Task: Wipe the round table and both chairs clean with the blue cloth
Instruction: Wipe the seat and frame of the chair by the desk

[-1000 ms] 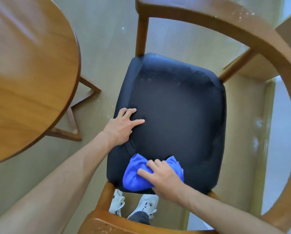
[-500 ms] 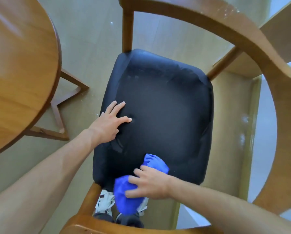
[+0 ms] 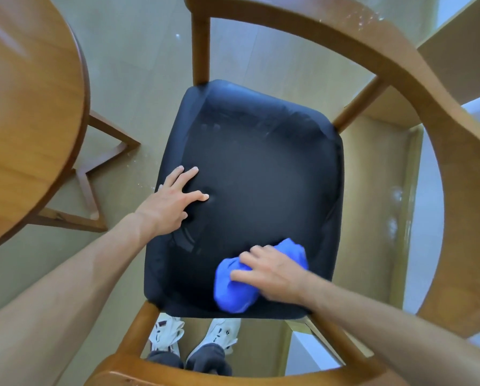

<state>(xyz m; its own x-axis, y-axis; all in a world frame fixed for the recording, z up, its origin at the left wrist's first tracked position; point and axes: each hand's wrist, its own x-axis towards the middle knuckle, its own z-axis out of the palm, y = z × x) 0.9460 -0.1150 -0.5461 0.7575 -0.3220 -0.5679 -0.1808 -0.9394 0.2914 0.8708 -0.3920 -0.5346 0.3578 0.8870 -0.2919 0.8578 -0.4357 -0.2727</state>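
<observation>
Below me stands a wooden chair with a curved backrest rail point(image 3: 400, 68) and a black padded seat point(image 3: 261, 168). A bunched blue cloth point(image 3: 233, 288) lies on the seat's near right part. My right hand point(image 3: 272, 271) presses on the cloth, its fingers curled over the top of it. On the seat's left side rests my left hand point(image 3: 175, 199), flat with the fingers spread, holding nothing. The round wooden table point(image 3: 24, 107) fills the left of the view.
The table's wooden base legs point(image 3: 91, 190) stand on the pale floor just left of the chair. White specks dot the backrest rail at the top right. My two white shoes point(image 3: 194, 332) show under the seat's near edge. A wooden ledge point(image 3: 461, 51) rises at the far right.
My right hand has slid the cloth from the seat's near edge rightward and back onto the seat. The left hand stays planted on the seat's left side.
</observation>
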